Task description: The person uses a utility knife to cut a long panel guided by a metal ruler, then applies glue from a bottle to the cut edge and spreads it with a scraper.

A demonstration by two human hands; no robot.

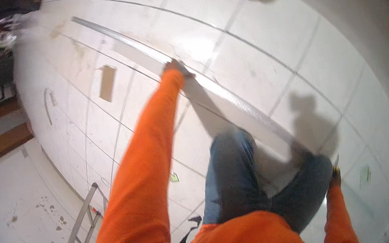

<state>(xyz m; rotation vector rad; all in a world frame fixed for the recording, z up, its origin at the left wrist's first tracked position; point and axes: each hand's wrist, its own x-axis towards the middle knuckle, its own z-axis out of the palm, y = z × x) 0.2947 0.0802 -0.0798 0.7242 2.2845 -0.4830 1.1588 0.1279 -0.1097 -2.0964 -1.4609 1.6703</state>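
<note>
Pale grey metal, long and thin: a strip or rail (pixel 232 99) lies diagonally across the white tiled floor (pixel 289 38), running from the far left toward the person's knees, roughly crossing the tile joints at an angle. The left hand (pixel 176 68) is stretched far out w/ the orange sleeve (pixel 144 160) fully extended and rests on the strip about midway along it, prob. pressing it flat so it stays put; fingers are too small and blurred to tell if they curl round the edge or just lie flat on top. The near end of the strip passes by the person's knees in blue jeans (pixel 234 176), which sit on or just beside it, likely pinning that end too. The right hand (pixel 336 176) is low at the near right, by the right knee, mostly hidden behind the leg; can't tell if it's open or holding anything. Farther out: a brown cardboard piece (pixel 108 83) lies flat on the tiles left of the strip, well apart from it. An aluminium ladder (pixel 78 239) leans in at the near left edge of the floor. Small green scraps (pixel 173 177) lie on the tiles near the left leg. Blurred pink and green items sit at the far edge.
</note>
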